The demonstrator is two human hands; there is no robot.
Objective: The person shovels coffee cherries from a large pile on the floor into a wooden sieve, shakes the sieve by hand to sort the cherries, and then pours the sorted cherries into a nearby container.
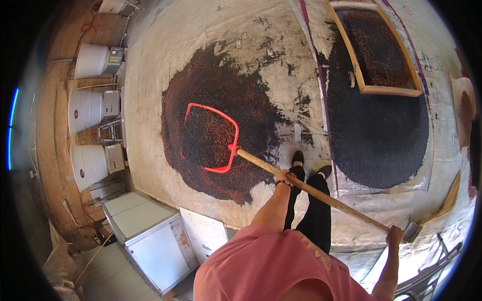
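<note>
A long wooden-handled shovel (321, 195) with a red-rimmed head (236, 131) slants across in front of me. Its head lies within a wide spread of dark, reddish-black grains (251, 95), and similar grains fill the area inside the rim. My left hand (283, 177) is closed round the shaft not far from the head, a dark band on its wrist. Farther down, my right hand (395, 236) grips the shaft near its other end. The fingers are partly hidden. Just past it is a small greyish piece (412, 232); whether it joins the shaft I cannot tell.
To the right, a wooden-framed tray (386, 91) of grains stands beside a smoother black spread (379, 135) on a pale sheet. A straw broom (448, 198) lies far right. Several white drum-shaped units (89, 110) line the left; a white cabinet (155, 251) stands lower left.
</note>
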